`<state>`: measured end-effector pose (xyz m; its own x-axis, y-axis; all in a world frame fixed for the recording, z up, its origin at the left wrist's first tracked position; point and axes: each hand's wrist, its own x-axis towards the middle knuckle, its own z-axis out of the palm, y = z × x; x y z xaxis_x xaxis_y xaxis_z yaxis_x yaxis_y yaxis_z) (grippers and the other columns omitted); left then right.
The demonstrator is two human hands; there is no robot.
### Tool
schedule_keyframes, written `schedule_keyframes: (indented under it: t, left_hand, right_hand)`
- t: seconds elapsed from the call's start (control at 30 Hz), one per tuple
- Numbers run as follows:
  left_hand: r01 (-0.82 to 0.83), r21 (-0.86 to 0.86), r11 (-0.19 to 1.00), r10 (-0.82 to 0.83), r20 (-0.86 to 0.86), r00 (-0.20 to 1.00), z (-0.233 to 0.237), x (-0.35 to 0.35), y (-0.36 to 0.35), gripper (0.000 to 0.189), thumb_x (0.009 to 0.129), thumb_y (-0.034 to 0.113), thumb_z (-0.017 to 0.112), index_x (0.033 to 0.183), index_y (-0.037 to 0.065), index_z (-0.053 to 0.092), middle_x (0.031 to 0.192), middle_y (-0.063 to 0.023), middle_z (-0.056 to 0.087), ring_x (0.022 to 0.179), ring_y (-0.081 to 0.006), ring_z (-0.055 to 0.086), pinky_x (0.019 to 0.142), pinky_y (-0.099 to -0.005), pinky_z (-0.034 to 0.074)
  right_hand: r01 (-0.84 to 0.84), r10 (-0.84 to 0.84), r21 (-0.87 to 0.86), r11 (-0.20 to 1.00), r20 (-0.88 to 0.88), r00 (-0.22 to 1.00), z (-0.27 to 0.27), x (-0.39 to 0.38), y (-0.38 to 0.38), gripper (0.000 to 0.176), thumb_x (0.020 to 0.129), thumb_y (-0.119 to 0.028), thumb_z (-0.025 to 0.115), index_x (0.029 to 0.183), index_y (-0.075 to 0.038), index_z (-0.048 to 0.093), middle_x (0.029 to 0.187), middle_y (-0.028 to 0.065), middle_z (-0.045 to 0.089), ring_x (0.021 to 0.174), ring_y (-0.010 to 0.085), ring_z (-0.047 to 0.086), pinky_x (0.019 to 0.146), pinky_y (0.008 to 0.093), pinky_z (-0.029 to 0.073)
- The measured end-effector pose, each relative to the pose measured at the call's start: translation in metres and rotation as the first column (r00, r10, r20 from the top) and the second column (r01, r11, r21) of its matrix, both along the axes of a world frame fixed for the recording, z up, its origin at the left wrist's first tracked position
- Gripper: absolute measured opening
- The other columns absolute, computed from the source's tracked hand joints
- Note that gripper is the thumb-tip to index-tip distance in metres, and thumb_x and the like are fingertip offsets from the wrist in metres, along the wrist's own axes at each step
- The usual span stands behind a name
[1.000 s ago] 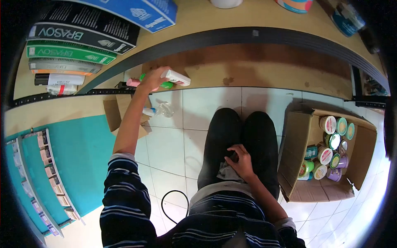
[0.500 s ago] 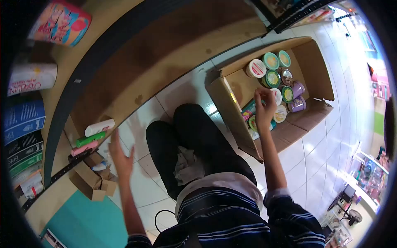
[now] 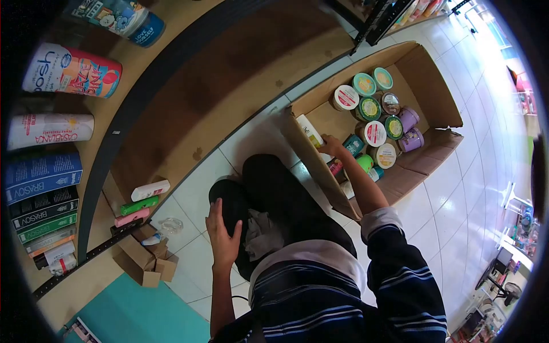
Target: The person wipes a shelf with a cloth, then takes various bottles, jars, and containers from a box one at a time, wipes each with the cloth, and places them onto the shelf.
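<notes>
In the head view a long cardboard box (image 3: 437,114) stands on the tiled floor at the right, holding several round-lidded tubs and some bottles. My right hand (image 3: 333,147) reaches into its near left part, fingers bent at the lower end of a white bottle with a yellow-green label (image 3: 309,130); whether it grips the bottle is unclear. Beside that hand lie a teal container (image 3: 353,145) and a green one (image 3: 364,162). My left hand (image 3: 223,234) is over my left knee, fingers apart and holding nothing. A grey cloth (image 3: 262,233) rests on my lap.
A wooden shelf (image 3: 240,108) with a black edge curves across the left, carrying cans and Brasov boxes (image 3: 43,176). White, green and pink bottles (image 3: 132,216) lie on its lower board. A small open carton (image 3: 137,260) sits below them.
My right hand has moved left within the box, from the tubs to the white bottle. My left hand has moved right, from near the lower shelf bottles to my knee. The view has shifted slightly.
</notes>
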<state>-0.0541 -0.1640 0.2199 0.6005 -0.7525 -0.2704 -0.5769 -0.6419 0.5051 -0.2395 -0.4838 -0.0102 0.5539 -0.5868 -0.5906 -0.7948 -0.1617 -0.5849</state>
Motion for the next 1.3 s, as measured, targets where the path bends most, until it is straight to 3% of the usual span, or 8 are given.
schedule_keyframes:
  t: [0.13, 0.27, 0.53, 0.73, 0.83, 0.97, 1.17, 1.3]
  left_hand:
    - [-0.021, -0.088, 0.996, 0.018, -0.038, 0.999, 0.011, -0.002, -0.015, 0.063, 0.081, 0.015, 0.058, 0.134, 0.008, 0.025, 0.134, -0.0177, 0.032, 0.125, -0.0331, 0.029, 0.103, -0.0434, 0.022]
    - [-0.131, -0.233, 0.964, 0.047, -0.336, 0.941, 0.009, -0.008, -0.024, 0.062, 0.085, 0.027, 0.054, 0.134, 0.008, 0.023, 0.136, -0.0168, 0.03, 0.127, -0.0288, 0.026, 0.104, -0.0416, 0.018]
    - [-0.527, -0.327, 0.785, -0.145, -0.923, 0.357, -0.003, -0.049, -0.047, 0.071, 0.084, 0.055, 0.041, 0.133, 0.008, 0.023, 0.13, -0.0167, 0.037, 0.124, -0.0233, 0.032, 0.102, -0.0384, 0.024]
    - [-0.854, -0.152, 0.497, 0.134, -0.959, 0.249, 0.009, -0.008, -0.003, 0.047, 0.089, 0.041, 0.039, 0.123, 0.008, 0.037, 0.101, -0.0131, 0.054, 0.098, -0.0239, 0.052, 0.089, -0.0388, 0.039]
    - [-0.935, -0.142, 0.325, 0.238, -0.945, 0.226, 0.015, 0.015, 0.025, 0.041, 0.088, 0.039, 0.044, 0.12, 0.013, 0.041, 0.086, -0.0073, 0.052, 0.081, -0.0183, 0.051, 0.081, -0.0408, 0.042]
    - [-0.935, -0.19, 0.3, 0.245, -0.932, 0.268, 0.036, 0.019, 0.03, 0.042, 0.087, 0.039, 0.045, 0.12, 0.012, 0.04, 0.088, -0.0084, 0.053, 0.08, -0.0191, 0.05, 0.079, -0.0397, 0.041]
    - [-0.866, -0.274, 0.418, 0.151, -0.919, 0.363, 0.013, 0.006, 0.028, 0.058, 0.086, 0.057, 0.029, 0.12, 0.012, 0.042, 0.101, -0.0085, 0.054, 0.092, -0.022, 0.053, 0.083, -0.0387, 0.042]
    - [-0.914, -0.19, 0.358, 0.258, -0.921, 0.293, -0.001, -0.015, -0.002, 0.062, 0.087, 0.058, 0.029, 0.123, 0.009, 0.039, 0.114, -0.0102, 0.05, 0.103, -0.0238, 0.05, 0.089, -0.0345, 0.04]
  right_hand:
    - [0.322, -0.499, 0.547, 0.772, 0.21, 0.84, 0.06, -0.012, 0.014, 0.047, 0.065, -0.03, 0.071, 0.102, -0.003, 0.06, 0.089, 0.0098, 0.062, 0.08, 0.0197, 0.058, 0.072, 0.0322, 0.045]
    - [0.342, -0.524, 0.56, 0.755, 0.2, 0.828, 0.142, -0.025, 0.032, 0.045, 0.073, -0.024, 0.066, 0.112, -0.004, 0.055, 0.093, 0.0063, 0.06, 0.083, 0.0147, 0.056, 0.072, 0.0294, 0.045]
    - [-0.128, -0.181, 0.343, 0.93, 0.734, 0.654, 0.238, 0.016, 0.133, 0.048, 0.07, -0.027, 0.07, 0.104, 0.001, 0.05, 0.091, 0.0145, 0.059, 0.082, 0.0233, 0.058, 0.071, 0.032, 0.046]
    - [-0.43, 0.03, 0.411, 0.804, 0.694, 0.719, 0.224, 0.056, 0.191, 0.063, 0.067, -0.023, 0.072, 0.117, 0.0, 0.043, 0.104, 0.019, 0.055, 0.095, 0.0316, 0.055, 0.08, 0.0348, 0.045]
    - [-0.714, 0.648, 0.006, 0.7, 0.416, 0.638, 0.19, 0.047, 0.219, 0.077, 0.058, -0.031, 0.075, 0.123, -0.008, 0.04, 0.126, 0.018, 0.038, 0.115, 0.031, 0.039, 0.086, 0.0395, 0.042]
    - [-0.623, 0.697, -0.32, 0.714, 0.414, 0.586, 0.146, 0.05, 0.252, 0.071, 0.058, -0.033, 0.074, 0.118, -0.01, 0.046, 0.113, 0.0192, 0.05, 0.105, 0.0304, 0.049, 0.086, 0.0404, 0.043]
    - [-0.059, -0.409, 0.739, 0.671, 0.436, 0.802, 0.192, 0.081, 0.196, 0.03, 0.072, -0.019, 0.064, 0.098, -0.004, 0.06, 0.104, 0.0164, 0.057, 0.092, 0.0278, 0.056, 0.078, 0.0318, 0.043]
    - [-0.195, 0.147, -0.027, 0.98, 0.762, 0.63, 0.259, 0.08, 0.213, 0.044, 0.069, -0.011, 0.059, 0.113, -0.009, 0.055, 0.124, 0.0139, 0.046, 0.108, 0.0276, 0.048, 0.083, 0.0376, 0.038]
